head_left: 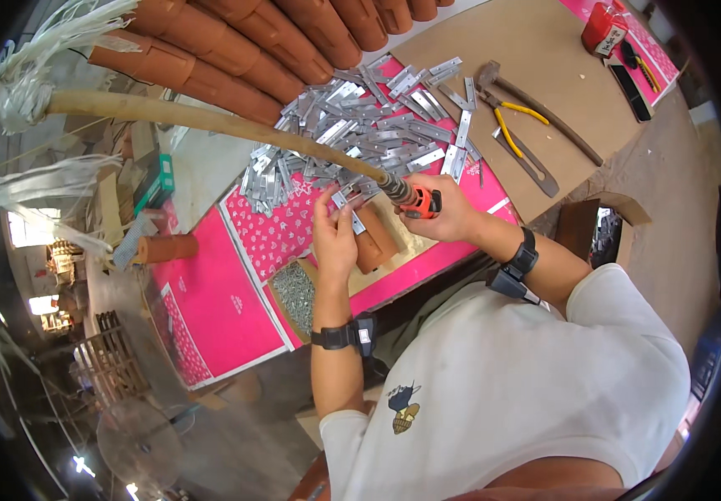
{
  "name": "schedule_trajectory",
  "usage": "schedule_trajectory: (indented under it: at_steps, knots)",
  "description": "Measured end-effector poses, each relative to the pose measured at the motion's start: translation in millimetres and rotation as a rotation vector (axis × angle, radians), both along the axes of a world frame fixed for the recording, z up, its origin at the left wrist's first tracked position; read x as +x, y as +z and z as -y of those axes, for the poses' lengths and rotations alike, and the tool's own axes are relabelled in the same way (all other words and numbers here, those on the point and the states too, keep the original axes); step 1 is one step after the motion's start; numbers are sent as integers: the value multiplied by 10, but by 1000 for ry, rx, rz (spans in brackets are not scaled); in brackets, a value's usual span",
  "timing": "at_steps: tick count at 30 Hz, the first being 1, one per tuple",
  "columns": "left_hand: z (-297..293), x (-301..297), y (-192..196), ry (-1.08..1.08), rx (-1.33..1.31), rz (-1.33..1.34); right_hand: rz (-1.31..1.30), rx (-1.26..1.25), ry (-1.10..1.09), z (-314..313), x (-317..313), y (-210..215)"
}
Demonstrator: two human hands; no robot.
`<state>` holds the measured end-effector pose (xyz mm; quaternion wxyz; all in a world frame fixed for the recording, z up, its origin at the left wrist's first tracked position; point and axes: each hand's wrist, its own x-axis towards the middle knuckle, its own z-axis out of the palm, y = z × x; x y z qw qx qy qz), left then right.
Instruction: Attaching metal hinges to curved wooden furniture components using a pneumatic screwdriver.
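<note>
My right hand (pixel 448 207) is wrapped around an orange and black power screwdriver (pixel 421 203). A coiled spring or cord (pixel 394 185) joins the tool to the tip of a long wooden pole (pixel 235 125). Between the thumb and fingers of my left hand (pixel 334 234) is a small silver metal bracket (pixel 348 198). It sits over the far end of a terracotta-coloured block (pixel 375 244), which lies on the table beneath both hands. Another metal strip shows on that block. Beyond my hands spreads a heap of silver metal brackets (pixel 360 125).
An open box of small screws (pixel 295 294) stands left of my left forearm. Stacked terracotta-coloured pieces (pixel 210 67) fill the far left. On brown cardboard lie a hammer (pixel 544 113), yellow-handled pliers (pixel 517 125) and a phone (pixel 628 88). A red bottle (pixel 604 29) is at far right.
</note>
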<state>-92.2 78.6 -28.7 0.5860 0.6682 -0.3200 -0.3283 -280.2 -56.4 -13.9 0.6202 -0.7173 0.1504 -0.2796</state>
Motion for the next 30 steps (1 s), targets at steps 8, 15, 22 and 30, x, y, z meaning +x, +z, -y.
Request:
schedule_trajectory:
  at_steps: [8, 15, 22, 30]
  knots:
    - [-108, -111, 82, 13, 113, 47, -32, 4, -4, -3, 8, -21]
    - [-190, -213, -127, 101, -7, 102, -30, -22, 16, 4, 16, -1]
    - [-271, -204, -221, 46, 163, 108, 32, -25, -55, -54, 78, -54]
    - [-252, -202, -137, 25, -40, -53, -69, 0, 11, -32, 9, -3]
